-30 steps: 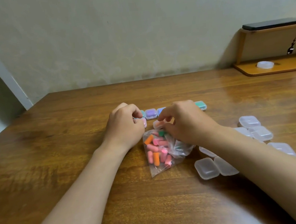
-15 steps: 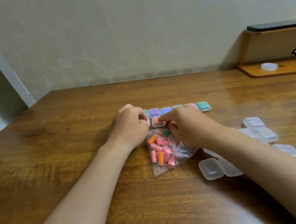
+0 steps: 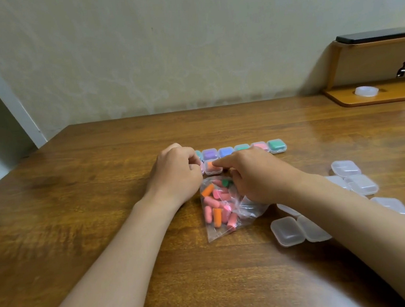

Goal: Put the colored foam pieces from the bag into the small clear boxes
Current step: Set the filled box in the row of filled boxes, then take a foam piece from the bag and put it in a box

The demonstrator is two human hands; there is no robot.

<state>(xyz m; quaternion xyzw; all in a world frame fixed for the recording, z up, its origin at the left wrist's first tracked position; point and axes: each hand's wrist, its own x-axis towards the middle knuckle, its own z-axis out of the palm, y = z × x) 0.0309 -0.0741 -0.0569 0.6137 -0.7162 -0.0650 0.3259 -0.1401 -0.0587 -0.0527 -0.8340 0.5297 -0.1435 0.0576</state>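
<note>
Since one second ago, the small box with the orange piece [image 3: 212,169] has gone from being held over the bag to standing on the table [image 3: 90,215], just below the row of filled boxes [image 3: 226,151] at frame centre.

Wooden table: fills the lower frame.

Left hand [image 3: 176,174]: left of centre, fingers curled at the left edge of the orange-filled box; whether it pinches anything cannot be told.

Right hand [image 3: 256,177]: index finger straight, tip on that box's lid; heel resting on the bag.

Bag [image 3: 219,226]: clear plastic, flat on the table just below centre, between the wrists.

Empty boxes [image 3: 288,231]: clustered at lower right, partly under the right forearm.

Foam pieces [image 3: 216,203]: pink, orange and one green, inside the bag.
</note>
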